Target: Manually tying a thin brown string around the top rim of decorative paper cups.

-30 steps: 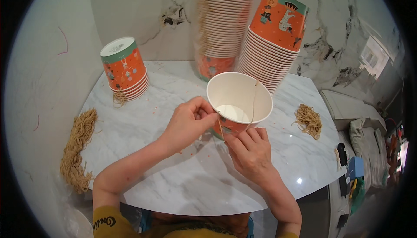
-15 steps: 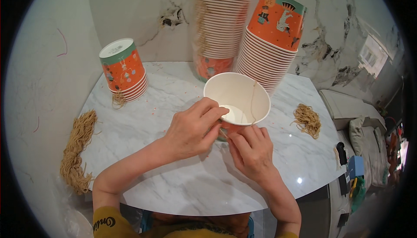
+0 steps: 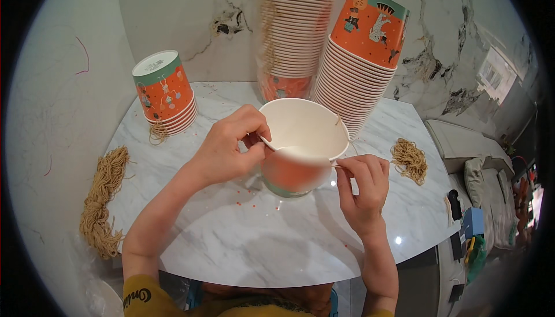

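Observation:
A paper tub [image 3: 298, 175], orange outside with a green base and white inside, stands upright on the table before me. The front of its wall is blurred. My left hand [image 3: 231, 143] is closed on its rim at the left, fingers at the inner edge and thumb outside. At the right of the rim, my right hand [image 3: 365, 187] pinches a thin tan string [image 3: 336, 165] between thumb and fingers. A short bit of string shows over the far right part of the rim. Whether the left fingers also hold string is hidden.
On the marble table [image 3: 243, 247], a short stack of upturned tubs [image 3: 165, 91] stands far left. Behind are a tall wrapped stack [image 3: 298, 22] and a leaning stack [image 3: 361, 80]. Tan string bundles lie left [image 3: 104, 201] and right [image 3: 410, 161]. Red specks dot the tabletop.
My hands have moved apart, the left to the rim's left side, the right outward with the string. The tub has shifted slightly left, and the string inside it is mostly gone from view.

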Demonstrator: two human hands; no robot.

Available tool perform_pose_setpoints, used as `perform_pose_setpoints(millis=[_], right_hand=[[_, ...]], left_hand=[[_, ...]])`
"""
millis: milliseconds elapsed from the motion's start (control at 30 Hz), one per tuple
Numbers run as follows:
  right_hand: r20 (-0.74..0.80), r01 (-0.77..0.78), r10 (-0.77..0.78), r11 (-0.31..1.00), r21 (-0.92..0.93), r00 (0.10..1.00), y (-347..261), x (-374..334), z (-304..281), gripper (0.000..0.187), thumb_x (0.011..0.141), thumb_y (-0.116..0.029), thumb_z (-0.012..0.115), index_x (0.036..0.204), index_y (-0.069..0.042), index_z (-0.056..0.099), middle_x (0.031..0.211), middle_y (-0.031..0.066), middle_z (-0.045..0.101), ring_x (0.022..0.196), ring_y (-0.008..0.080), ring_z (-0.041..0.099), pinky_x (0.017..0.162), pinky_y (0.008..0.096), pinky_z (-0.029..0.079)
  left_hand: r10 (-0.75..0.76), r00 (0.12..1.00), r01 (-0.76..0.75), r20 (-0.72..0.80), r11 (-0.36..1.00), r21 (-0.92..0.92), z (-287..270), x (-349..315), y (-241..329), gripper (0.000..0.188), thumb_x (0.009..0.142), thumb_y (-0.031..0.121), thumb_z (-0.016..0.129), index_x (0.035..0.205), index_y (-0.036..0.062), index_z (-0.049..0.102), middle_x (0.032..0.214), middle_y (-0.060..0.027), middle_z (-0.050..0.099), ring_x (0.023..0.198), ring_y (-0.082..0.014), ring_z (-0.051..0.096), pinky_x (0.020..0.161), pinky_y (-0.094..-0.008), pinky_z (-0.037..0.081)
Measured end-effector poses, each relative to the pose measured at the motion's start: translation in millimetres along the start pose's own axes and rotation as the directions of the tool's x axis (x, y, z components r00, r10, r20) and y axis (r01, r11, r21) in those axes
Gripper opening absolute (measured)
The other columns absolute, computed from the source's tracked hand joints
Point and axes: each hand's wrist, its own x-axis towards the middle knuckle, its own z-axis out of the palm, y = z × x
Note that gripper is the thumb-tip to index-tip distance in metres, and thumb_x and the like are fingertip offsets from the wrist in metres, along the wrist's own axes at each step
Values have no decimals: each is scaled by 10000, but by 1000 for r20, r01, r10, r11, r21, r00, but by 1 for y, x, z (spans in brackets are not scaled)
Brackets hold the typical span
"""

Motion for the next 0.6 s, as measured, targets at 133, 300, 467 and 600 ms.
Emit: perform_pose_setpoints(millis=[133, 300, 467, 600], right_hand=[[-5, -156, 159, 978, 140, 987, -3, -1, 0, 358, 773, 45, 730, 1108, -65, 669, 816, 24, 615, 776, 205, 588, 790, 355, 374], [80, -69, 57, 987, 146, 995, 4, 3, -4, 379, 785, 22, 740, 1149, -70, 686, 811, 14, 609, 789, 193, 581, 812, 346, 363], [93, -88, 75, 986, 142, 993, 3, 1, 2, 336, 800, 19, 732, 1122, -71, 703, 803, 16, 601, 797, 196, 573, 815, 345, 366], [96, -126, 111, 978, 168, 989, 3, -3, 6, 297, 803, 22, 729, 1084, -69, 702, 797, 24, 588, 785, 203, 571, 809, 343, 375]], left_hand=[[-27, 998, 28, 63, 999, -27, -5, 1, -4, 127, 760, -45, 594, 881, -7, 584, 931, -63, 585, 737, -152, 605, 672, -287, 510], [-29, 997, 33, 74, 998, -55, -7, 1, -12, 126, 757, -46, 590, 870, 9, 583, 929, -51, 582, 749, -142, 583, 664, -279, 489], [-140, 985, 146, 103, 988, -52, -12, 1, -12, 170, 747, -75, 540, 863, 23, 619, 988, -35, 584, 860, -116, 585, 721, -244, 482], [-134, 985, 136, 111, 991, -12, -11, 1, -10, 184, 741, -62, 557, 885, 27, 628, 1006, -38, 613, 831, -120, 587, 687, -250, 481]])
